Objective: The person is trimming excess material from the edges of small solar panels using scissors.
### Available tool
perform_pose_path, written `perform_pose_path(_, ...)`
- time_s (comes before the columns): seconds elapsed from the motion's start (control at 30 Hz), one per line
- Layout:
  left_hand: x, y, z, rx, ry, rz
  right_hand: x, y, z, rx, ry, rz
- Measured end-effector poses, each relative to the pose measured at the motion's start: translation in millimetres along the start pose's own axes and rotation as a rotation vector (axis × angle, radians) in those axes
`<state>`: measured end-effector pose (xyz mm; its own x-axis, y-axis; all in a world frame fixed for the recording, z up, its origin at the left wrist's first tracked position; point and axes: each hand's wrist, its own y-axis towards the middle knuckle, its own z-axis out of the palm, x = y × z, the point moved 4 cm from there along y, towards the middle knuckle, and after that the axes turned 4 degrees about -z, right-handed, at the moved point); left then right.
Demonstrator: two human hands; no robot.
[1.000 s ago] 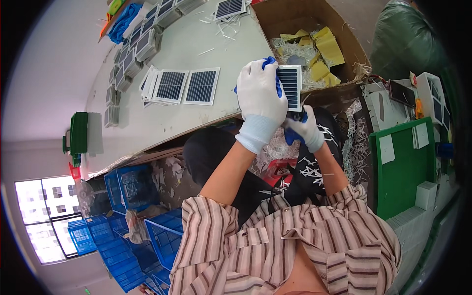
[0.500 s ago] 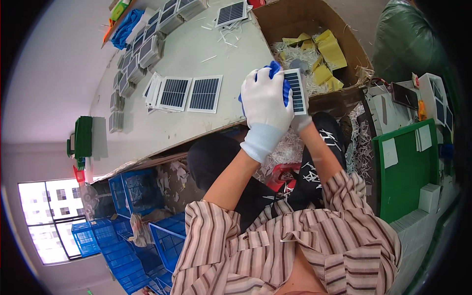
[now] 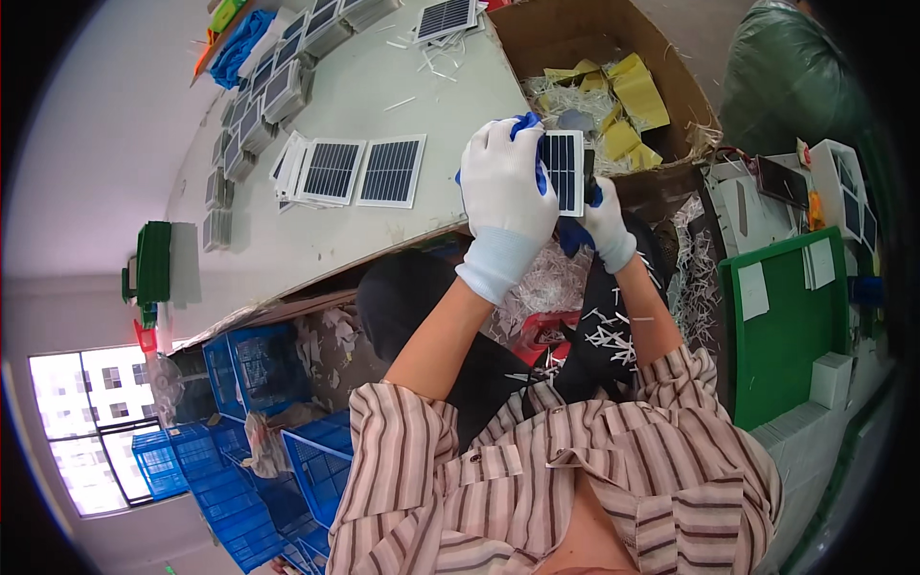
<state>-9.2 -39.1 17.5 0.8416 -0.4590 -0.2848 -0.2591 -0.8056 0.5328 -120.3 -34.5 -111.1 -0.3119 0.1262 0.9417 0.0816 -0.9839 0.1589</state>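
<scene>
Both hands wear white gloves with blue palms. My left hand (image 3: pixel 508 182) is closed on the near-left edge of a small solar panel (image 3: pixel 563 172), which has a dark striped face and white border. Close by on the panel's right, my right hand (image 3: pixel 608 226) has its fingers curled. A narrow dark piece (image 3: pixel 588 174) shows between that hand and the panel; its kind is unclear, and the fingers' grip is partly hidden. On the white table, a solar panel (image 3: pixel 391 171) lies flat beside a fanned pile of panels (image 3: pixel 331 171).
Stacks of panels (image 3: pixel 254 129) line the table's far left. A cardboard box (image 3: pixel 565 34) holds white strips and yellow paper (image 3: pixel 637 93). White scraps lie on my dark trousers (image 3: pixel 613 335). A green crate (image 3: pixel 791 326) stands right, blue crates (image 3: pixel 240 479) lower left.
My right hand has come down and right from behind the panel, so its glove and a dark piece now show. The panel has shifted slightly left with my left hand.
</scene>
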Motion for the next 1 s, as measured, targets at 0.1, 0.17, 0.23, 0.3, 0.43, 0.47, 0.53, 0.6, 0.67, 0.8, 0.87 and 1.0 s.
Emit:
perform_pose_path(0.1,-0.1,0.9,5.0,0.009,0.026,-0.019,0.2,-16.0,12.8,-0.052,-0.036,-0.163)
perform_pose_path(0.17,-0.7,0.2,4.9,-0.007,0.044,-0.028,7.7,-32.0,32.0,0.210,-0.091,-0.079)
perform_pose_path(0.23,-3.5,0.9,3.2,-0.035,0.067,-0.030,13.7,-54.2,52.8,0.360,-0.222,-0.162)
perform_pose_path(0.3,-7.6,4.8,2.7,-0.067,0.073,-0.024,1.5,-68.5,43.7,0.036,-0.204,-0.184)
perform_pose_path(0.43,-7.0,-0.2,0.0,-0.061,0.114,-0.027,-4.9,-36.2,25.7,-0.299,-0.103,-0.051)
perform_pose_path(0.47,-6.0,-0.6,1.1,-0.041,0.141,-0.033,-2.9,-30.1,32.1,-0.377,-0.170,-0.222)
perform_pose_path(0.53,-10.5,1.6,2.7,-0.027,0.153,-0.020,-24.6,-11.6,31.9,-0.458,-0.239,-0.393)
perform_pose_path(0.6,-16.0,4.8,4.1,-0.010,0.160,-0.003,-79.6,24.3,24.1,-0.407,0.537,-0.250)
perform_pose_path(0.67,-9.8,5.8,3.6,-0.017,0.177,-0.017,-38.6,43.3,28.9,-0.280,0.470,-0.292)
perform_pose_path(0.8,-10.1,5.2,5.4,-0.006,0.115,0.010,-33.4,60.3,39.5,-0.194,1.159,0.144)
perform_pose_path(0.87,-9.6,3.5,5.9,-0.027,0.074,0.003,-33.3,47.1,26.4,-0.322,0.652,-0.017)
perform_pose_path(1.0,-9.8,4.0,0.8,-0.017,0.114,-0.006,-8.9,-6.0,6.9,-0.432,-0.453,-0.443)
